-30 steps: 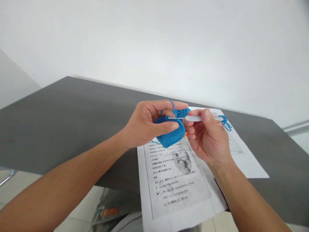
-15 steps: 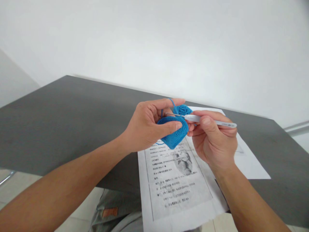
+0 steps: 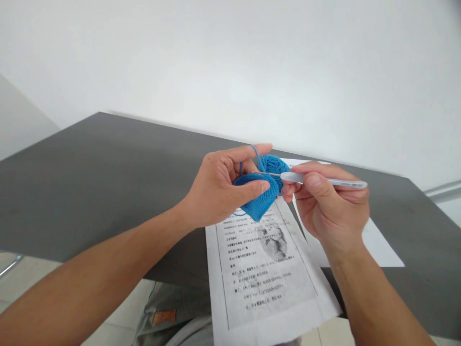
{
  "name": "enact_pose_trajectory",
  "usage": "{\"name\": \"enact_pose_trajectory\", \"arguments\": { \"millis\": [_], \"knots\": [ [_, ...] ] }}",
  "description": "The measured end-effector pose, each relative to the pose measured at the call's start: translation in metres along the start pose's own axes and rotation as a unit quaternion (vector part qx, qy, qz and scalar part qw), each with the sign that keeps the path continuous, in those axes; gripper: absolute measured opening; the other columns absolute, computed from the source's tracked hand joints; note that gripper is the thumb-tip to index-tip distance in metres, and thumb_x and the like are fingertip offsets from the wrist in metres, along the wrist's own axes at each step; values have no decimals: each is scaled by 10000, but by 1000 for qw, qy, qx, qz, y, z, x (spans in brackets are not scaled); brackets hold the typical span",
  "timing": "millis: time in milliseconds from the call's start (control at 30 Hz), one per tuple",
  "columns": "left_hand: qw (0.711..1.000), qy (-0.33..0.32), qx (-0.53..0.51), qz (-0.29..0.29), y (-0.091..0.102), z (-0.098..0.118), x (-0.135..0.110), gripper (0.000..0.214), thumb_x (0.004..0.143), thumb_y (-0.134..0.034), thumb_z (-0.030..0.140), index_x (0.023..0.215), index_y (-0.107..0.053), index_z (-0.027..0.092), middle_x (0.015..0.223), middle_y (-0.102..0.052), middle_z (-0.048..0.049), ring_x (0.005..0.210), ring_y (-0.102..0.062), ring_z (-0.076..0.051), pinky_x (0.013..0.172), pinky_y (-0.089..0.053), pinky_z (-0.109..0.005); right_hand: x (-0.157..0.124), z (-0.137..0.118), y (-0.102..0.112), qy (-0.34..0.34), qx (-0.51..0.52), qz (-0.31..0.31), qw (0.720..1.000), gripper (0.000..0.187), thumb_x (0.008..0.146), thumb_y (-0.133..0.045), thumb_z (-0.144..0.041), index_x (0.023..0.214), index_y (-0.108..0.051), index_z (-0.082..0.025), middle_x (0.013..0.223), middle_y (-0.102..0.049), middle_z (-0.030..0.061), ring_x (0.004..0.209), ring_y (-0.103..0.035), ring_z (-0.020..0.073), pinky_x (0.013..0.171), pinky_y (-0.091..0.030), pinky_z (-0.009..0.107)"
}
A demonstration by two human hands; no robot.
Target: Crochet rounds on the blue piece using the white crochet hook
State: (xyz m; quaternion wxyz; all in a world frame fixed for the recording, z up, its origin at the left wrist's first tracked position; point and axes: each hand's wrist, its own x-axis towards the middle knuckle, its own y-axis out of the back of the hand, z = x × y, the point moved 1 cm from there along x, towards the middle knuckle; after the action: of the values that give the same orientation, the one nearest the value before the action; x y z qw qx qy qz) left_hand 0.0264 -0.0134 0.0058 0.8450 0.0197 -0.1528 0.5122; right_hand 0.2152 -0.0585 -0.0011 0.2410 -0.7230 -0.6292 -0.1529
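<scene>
A blue crocheted piece (image 3: pixel 258 204), cup-like with a pointed lower end, is pinched by my left hand (image 3: pixel 219 187), the thumb lying across its front. Blue yarn loops over that hand's outstretched index finger. My right hand (image 3: pixel 333 202) grips a crochet hook (image 3: pixel 324 180) by its pale grey handle, much like a pen. The hook's thin metal shaft points left along the top edge of the piece; its tip lies near my left fingers, and whether it is inside a stitch I cannot tell. Behind the piece sits a ball of blue yarn (image 3: pixel 275 165).
Beneath my hands, a printed sheet (image 3: pixel 266 288) with text and a dark picture hangs over the front edge of the dark grey table (image 3: pixel 126 178). Another white sheet (image 3: pixel 378 247) lies to the right. A white wall (image 3: pixel 216 72) rises behind the table.
My right hand has drawn the crochet hook a little to the right, uncovering more of the yarn ball. My left hand and the crocheted piece have barely moved.
</scene>
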Motion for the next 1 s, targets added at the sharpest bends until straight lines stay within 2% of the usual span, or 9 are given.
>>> {"name": "enact_pose_trajectory", "arguments": {
  "millis": [133,333,600,767,1000],
  "knots": [
    [1000,17,6,1,0,1,0,699,716,-864,145,1400,-727,92,703,-630,48,609,-567,-93,547,-505,-214,0,-2,3,4,-21,-2,1000,135,840,-919,-383,902,-874,-272,734,-787,12,585,-684,158,523,-569,312],
    [1000,15,4,14,0,-1,0,710,689,-867,136,1386,-736,90,693,-626,54,596,-577,-94,551,-522,-218,1,-7,6,25,-35,-3,999,180,813,-943,-381,888,-881,-230,758,-804,50,554,-696,177,522,-550,346],
    [999,14,-6,31,1,-6,1,721,702,-852,110,1408,-712,67,688,-659,57,583,-617,-95,524,-534,-200,-2,-5,14,80,-70,-17,994,65,887,-884,-306,952,-888,-307,851,-810,29,622,-713,188,545,-552,378],
    [999,19,-1,49,1,-4,1,696,688,-846,89,1375,-733,74,684,-661,56,579,-609,-92,527,-530,-195,-3,-3,17,115,-113,-21,987,117,923,-843,-270,976,-882,-367,840,-811,13,635,-701,197,555,-538,402],
    [998,13,21,55,0,1,1,717,684,-833,89,1391,-717,56,666,-644,63,574,-602,-94,533,-542,-193,-3,-2,16,116,-124,-12,985,84,910,-862,-303,984,-882,-336,805,-805,27,634,-699,206,582,-545,410]
  ]
}}
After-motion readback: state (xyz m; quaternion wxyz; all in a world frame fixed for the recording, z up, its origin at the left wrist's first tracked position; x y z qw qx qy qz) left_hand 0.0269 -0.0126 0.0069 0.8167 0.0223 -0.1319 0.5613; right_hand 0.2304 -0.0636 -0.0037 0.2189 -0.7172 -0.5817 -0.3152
